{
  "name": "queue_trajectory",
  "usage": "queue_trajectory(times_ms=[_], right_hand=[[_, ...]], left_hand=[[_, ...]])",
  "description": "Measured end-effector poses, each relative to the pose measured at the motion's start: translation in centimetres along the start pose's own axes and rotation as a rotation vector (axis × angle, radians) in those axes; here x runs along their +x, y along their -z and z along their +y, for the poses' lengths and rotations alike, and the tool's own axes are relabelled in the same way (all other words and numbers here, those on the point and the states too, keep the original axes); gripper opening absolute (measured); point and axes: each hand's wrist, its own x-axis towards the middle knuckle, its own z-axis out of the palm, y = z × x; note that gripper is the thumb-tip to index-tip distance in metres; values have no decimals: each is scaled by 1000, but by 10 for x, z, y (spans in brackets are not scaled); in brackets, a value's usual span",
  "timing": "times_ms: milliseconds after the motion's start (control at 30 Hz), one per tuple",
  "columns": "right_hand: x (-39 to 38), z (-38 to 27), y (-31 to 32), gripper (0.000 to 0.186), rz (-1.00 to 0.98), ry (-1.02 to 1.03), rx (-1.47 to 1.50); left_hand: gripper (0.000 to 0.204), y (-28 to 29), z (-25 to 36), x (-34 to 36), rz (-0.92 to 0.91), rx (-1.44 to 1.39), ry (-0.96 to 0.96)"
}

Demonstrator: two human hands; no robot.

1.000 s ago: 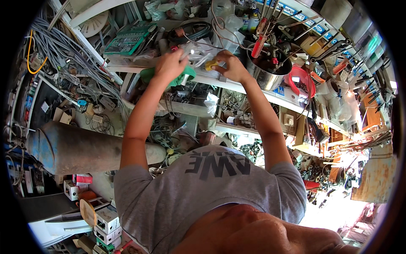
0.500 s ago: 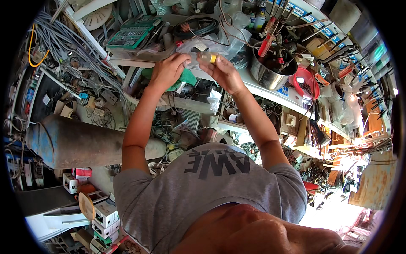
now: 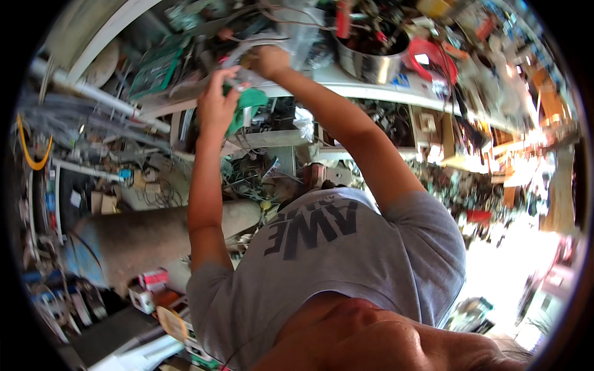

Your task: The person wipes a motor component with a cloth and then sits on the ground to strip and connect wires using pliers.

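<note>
My left hand point(image 3: 216, 105) is raised at the front edge of the workbench, its thumb and fingers curled towards each other. Something pale and see-through shows at the fingertips, too smeared to name. A green cloth point(image 3: 249, 101) hangs just beside this hand. Farther in, over the bench, my right hand point(image 3: 271, 62) is closed like a fist, with its fingers largely turned away. A blurred yellowish-brown shape point(image 3: 249, 60) shows at its left side; whether it is in the grip is unclear. Clear plastic bags point(image 3: 300, 37) lie behind the right hand.
A metal pot point(image 3: 374, 63) of tools and a red basin point(image 3: 433, 59) stand at right on the white bench edge point(image 3: 383, 96). A green tool case point(image 3: 154, 69) lies at left. Below it are cluttered drawers, and a large cylinder point(image 3: 148, 238) lies on the floor.
My view has swung and blurred. The right hand has moved farther over the bench and closed, hiding the small clear, yellow-banded item it held. The left hand has come apart from it.
</note>
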Motion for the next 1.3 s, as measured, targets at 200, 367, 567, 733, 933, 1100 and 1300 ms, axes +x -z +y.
queue_trajectory(times_ms=[200, 367, 567, 733, 933, 1100, 1300], right_hand=[[-8, -25, 1, 19, -126, -29, -113], [-38, -25, 22, 15, 5, 52, 56], [-188, 20, 47, 19, 105, 44, 488], [-305, 55, 37, 90, -423, -253, 806], [-407, 119, -15, 91, 33, -594, 981], [-442, 156, 29, 65, 82, -961, 704], [-477, 237, 37, 58, 341, -1318, 525]], left_hand=[[21, -3, -21, -8, -46, -233, 37], [47, -3, -2, -19, 25, -109, 104], [49, -25, -23, -91, 110, -211, 264], [38, -112, -10, -157, -233, -565, 631], [43, -214, 39, -196, -682, -764, 720], [41, -259, 45, -212, -1005, -638, 488], [29, -316, 34, -209, -1202, -710, 686]])
